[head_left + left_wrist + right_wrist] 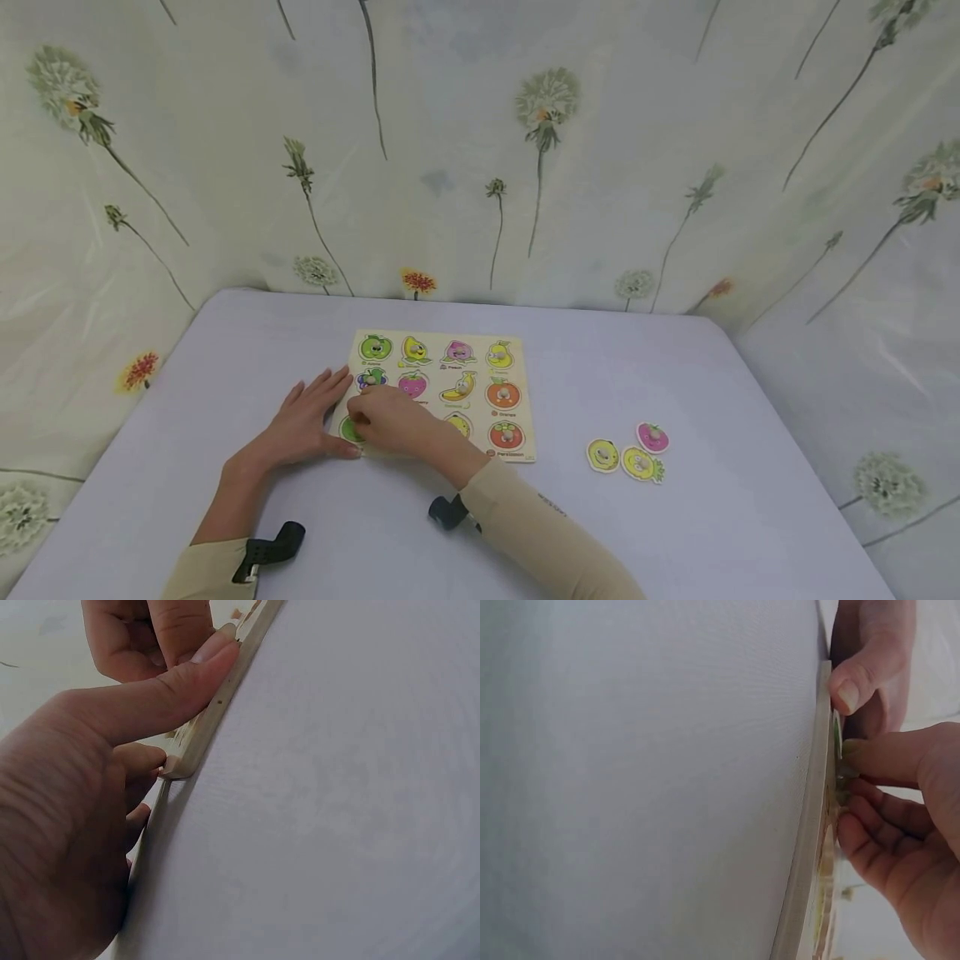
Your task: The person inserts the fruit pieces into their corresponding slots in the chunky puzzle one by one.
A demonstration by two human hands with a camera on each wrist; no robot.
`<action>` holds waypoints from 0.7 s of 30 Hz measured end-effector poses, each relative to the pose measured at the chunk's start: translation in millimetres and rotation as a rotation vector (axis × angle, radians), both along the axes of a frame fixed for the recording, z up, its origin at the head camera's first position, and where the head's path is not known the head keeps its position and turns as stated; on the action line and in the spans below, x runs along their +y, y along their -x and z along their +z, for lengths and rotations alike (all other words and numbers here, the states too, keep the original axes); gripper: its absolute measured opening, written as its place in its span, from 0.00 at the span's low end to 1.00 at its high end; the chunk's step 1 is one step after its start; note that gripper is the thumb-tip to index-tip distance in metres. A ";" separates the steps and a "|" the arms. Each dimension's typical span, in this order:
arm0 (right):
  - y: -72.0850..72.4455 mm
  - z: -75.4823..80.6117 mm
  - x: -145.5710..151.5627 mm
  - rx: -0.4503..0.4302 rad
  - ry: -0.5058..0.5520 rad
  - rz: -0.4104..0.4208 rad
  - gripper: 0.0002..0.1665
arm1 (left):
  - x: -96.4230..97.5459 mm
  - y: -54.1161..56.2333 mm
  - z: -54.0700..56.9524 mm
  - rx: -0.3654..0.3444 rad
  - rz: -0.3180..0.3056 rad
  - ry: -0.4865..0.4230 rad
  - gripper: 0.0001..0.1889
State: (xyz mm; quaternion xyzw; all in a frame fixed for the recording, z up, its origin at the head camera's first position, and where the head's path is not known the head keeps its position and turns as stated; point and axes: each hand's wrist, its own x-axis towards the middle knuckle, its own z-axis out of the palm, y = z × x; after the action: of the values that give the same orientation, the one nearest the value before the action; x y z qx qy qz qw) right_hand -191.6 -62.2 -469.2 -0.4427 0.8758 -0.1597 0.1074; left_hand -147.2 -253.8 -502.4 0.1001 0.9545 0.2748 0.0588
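Note:
A wooden fruit puzzle board (480, 448) with knobbed pieces lies on the table. My left hand (303, 423) rests at its left side, fingers spread and fairly straight, thumb lying along the front edge near the corner. With thumb and fingertips, my right hand (397, 421) pinches the knob of a round green puzzle piece (348, 429) at the board's front left slot. In the right wrist view the green piece (838, 735) shows edge-on, slightly tilted against the board. My right hand covers part of the front row, including some of the yellow piece (459, 423).
To the right of the board lie three loose pieces: a round yellow one (603, 456), a pineapple (640, 464) and a magenta one (652, 437). A flower-printed curtain (450, 167) stands behind the white table (720, 400). Black wrist cameras (279, 546) sit on both sleeves.

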 end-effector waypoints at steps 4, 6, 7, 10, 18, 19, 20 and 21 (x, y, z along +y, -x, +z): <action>0.0 -0.5 2.6 -0.007 0.018 0.004 0.03 | 0.0 0.1 0.4 0.001 -0.003 0.002 0.63; 0.0 -0.4 4.5 -0.017 0.032 0.005 0.03 | -0.1 0.0 0.6 0.000 -0.005 0.003 0.63; 0.3 -0.6 5.4 -0.020 0.038 0.007 0.04 | -0.2 0.0 0.5 0.001 -0.006 0.003 0.63; 1.0 0.4 8.7 -0.034 0.055 0.009 0.04 | -0.2 0.0 0.2 0.002 -0.007 0.001 0.63; 3.8 0.3 22.3 -0.043 0.089 -0.021 0.06 | -1.5 0.9 -2.7 0.006 -0.007 0.013 0.64; 4.6 -1.2 24.1 -0.033 0.086 -0.026 0.07 | -1.6 1.0 -2.9 0.007 -0.007 0.014 0.65; 5.5 -2.2 25.9 -0.032 0.091 -0.028 0.07 | -1.4 1.1 -2.7 0.008 -0.008 0.010 0.65; 6.3 -3.1 27.7 -0.033 0.094 -0.031 0.07 | -1.4 1.2 -2.9 0.007 -0.008 0.010 0.65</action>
State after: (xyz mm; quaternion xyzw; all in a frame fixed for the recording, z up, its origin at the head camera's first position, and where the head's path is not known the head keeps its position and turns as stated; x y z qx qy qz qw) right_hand -197.9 -34.5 -472.3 -0.4307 0.8722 -0.2099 0.0985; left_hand -148.4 -255.2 -505.3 0.1047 0.9556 0.2695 0.0569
